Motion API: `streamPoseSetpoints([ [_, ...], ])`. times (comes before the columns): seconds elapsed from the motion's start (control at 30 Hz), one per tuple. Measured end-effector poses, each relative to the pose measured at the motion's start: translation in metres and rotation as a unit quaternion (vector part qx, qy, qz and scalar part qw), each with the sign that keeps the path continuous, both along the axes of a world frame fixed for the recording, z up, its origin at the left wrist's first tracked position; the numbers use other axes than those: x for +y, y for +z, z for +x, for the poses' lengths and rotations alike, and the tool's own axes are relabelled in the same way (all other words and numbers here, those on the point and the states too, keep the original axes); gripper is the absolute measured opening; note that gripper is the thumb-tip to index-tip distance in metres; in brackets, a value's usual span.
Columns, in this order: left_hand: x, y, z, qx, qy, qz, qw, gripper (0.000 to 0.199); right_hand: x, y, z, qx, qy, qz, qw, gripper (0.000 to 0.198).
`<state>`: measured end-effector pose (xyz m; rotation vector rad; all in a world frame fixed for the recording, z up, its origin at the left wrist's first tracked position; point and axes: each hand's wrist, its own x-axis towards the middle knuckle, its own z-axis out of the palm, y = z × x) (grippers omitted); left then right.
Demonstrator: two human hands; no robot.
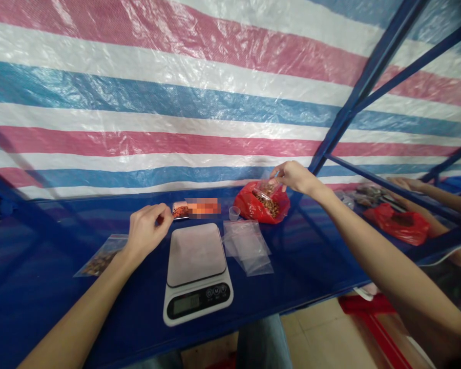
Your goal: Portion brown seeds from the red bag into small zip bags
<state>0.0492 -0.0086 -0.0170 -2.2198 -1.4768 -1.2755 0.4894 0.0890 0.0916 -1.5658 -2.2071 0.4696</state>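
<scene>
At centre left, the left hand point(148, 225) is poised over the surface point(138, 302), its fingers curled beside an orange-printed packet point(181, 210) (whether they grip it cannot be told). A scale point(197, 256) occupies the lower centre. Right of centre, the right hand point(295, 177), its arm extended from the lower right, pinches clear plastic point(266, 190) at a red bag point(246, 201) of brown pieces point(271, 209). Handling this plastic appears the step in hand; the next move calls for a steady pinch.

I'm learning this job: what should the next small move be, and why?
Probably, the right hand should lift the clear plastic bag toward the digital scale: it pinches that bag at the open red plastic bag, and the scale's platform is bare.
</scene>
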Motion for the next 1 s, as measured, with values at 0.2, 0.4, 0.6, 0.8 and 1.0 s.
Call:
streamPoseSetpoints([
  [0.2,0.000,-0.001,0.000,0.000,0.000,-0.005,1.000,0.030,0.005,0.007,-0.008,-0.081,0.024,0.050,0.995,0.008],
  [0.4,0.002,-0.005,-0.002,0.019,-0.002,-0.001,1.000,0.029,0.006,-0.015,-0.016,-0.093,-0.009,0.044,0.995,0.016],
  [0.6,0.004,-0.006,-0.003,0.044,-0.008,0.032,0.998,0.029,0.004,-0.041,-0.012,-0.127,-0.063,0.142,0.980,0.011],
  [0.8,0.006,-0.006,-0.006,0.049,0.005,0.051,0.997,0.033,-0.006,-0.039,-0.014,-0.151,-0.082,0.165,0.971,0.019],
  [1.0,0.008,-0.008,-0.009,0.045,0.022,0.049,0.998,0.034,-0.010,-0.036,-0.013,-0.148,-0.070,0.216,0.963,0.015],
])
